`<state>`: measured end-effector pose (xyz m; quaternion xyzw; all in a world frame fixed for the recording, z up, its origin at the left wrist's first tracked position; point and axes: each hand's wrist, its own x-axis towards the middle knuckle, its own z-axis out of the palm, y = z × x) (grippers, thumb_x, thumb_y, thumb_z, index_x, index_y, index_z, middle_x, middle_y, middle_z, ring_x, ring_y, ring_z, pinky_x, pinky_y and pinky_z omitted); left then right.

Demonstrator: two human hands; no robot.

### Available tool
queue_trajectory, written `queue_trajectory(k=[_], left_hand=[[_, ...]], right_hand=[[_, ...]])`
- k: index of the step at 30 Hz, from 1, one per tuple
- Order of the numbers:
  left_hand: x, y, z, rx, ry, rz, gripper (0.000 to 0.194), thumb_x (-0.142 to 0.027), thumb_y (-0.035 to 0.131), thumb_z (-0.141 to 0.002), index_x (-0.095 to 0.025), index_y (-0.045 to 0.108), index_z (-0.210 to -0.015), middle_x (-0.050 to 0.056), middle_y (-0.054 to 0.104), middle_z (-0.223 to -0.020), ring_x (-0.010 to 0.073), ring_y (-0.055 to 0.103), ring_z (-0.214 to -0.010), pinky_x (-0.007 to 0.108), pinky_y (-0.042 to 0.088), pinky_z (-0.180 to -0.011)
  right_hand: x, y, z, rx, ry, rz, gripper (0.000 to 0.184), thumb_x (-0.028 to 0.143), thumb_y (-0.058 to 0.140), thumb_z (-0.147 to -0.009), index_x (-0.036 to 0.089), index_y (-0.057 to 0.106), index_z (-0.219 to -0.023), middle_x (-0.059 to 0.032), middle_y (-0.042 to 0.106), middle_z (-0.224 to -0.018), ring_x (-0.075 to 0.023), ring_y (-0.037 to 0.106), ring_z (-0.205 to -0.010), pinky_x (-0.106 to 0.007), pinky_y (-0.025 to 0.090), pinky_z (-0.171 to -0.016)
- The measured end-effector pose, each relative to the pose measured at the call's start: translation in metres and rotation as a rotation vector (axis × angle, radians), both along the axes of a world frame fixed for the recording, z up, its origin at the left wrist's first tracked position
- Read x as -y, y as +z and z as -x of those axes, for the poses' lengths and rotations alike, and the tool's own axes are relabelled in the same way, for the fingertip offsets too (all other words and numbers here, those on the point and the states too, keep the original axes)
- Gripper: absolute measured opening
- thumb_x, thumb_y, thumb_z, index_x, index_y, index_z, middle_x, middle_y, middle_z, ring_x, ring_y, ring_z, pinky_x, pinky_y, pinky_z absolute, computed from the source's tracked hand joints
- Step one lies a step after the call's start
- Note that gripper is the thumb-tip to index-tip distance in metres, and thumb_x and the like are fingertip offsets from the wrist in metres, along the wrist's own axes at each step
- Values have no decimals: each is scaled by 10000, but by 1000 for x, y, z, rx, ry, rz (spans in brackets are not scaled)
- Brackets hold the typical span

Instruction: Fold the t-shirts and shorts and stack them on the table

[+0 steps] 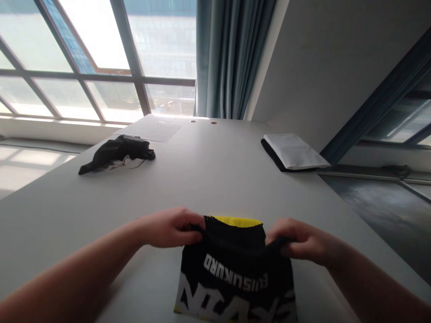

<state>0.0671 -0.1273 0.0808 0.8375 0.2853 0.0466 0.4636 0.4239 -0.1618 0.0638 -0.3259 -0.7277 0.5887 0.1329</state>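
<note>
Being gripped two-handed, the black printed cloth [232, 255] is positioned at the near end of the white table [208, 184], bottom centre of view. Left part of its raised edge is pinched between thumb and fingers of the left hand [177, 228]; right part is pinched likewise by the right hand [299, 240]. Both hands closed on fabric. Edge between them is slightly sagged. White lettering and larger pale graphics are printed on the face; a yellow panel [239, 221] is exposed behind the raised edge. Lower border is partly cut off by the frame; table contact there can't be confirmed. Farther up the table: a dark crumpled cloth [117, 150] is laid at left, a white folded item [298, 151] at right, with a black layer [273, 154] visible beneath. Paper [160, 132] is laid far left. Beyond, a blue curtain [232, 58] is hung beside the window [101, 36].
</note>
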Motion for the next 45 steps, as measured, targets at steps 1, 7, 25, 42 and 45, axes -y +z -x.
queue_trajectory(k=[1,7,25,42,45], left_hand=[[-5,-6,0,-45,82,-70,180,-346,568,-939,-195,653,-890,-24,589,-673,130,504,-599,248,400,-563],[-26,-40,-1,-304,271,-430,229,-396,515,-965,-225,648,-891,33,672,-818,215,620,-772,330,482,-703],[10,-35,-22,41,276,-785,193,-285,474,-1020,-226,634,-1109,86,717,-1221,254,668,-1115,461,516,-1012],[25,-69,-44,-298,290,-569,743,-664,414,-1032,-258,353,-1651,71,221,-1738,326,141,-1621,578,120,-1315],[12,-69,-35,-308,239,-516,731,-646,429,-1035,-290,315,-1663,40,221,-1743,322,134,-1624,575,144,-1312]], right_hand=[[-5,-4,-3,53,-64,35,505,649,649,-858,149,652,-796,-19,589,-656,-131,524,-599,-243,419,-589],[-26,-15,0,466,-206,-128,299,436,571,-821,161,686,-833,-43,686,-733,-181,591,-663,-273,423,-633],[-16,-27,15,553,-497,-1053,37,199,542,-900,207,564,-871,-86,637,-963,-236,596,-917,-375,490,-843],[-27,-69,23,650,-270,-872,562,438,441,-1053,173,547,-1537,-146,487,-1603,-304,414,-1521,-536,363,-1261],[-28,-70,20,697,-319,-871,597,505,462,-1040,166,574,-1519,-149,447,-1631,-337,308,-1573,-559,327,-1273]])
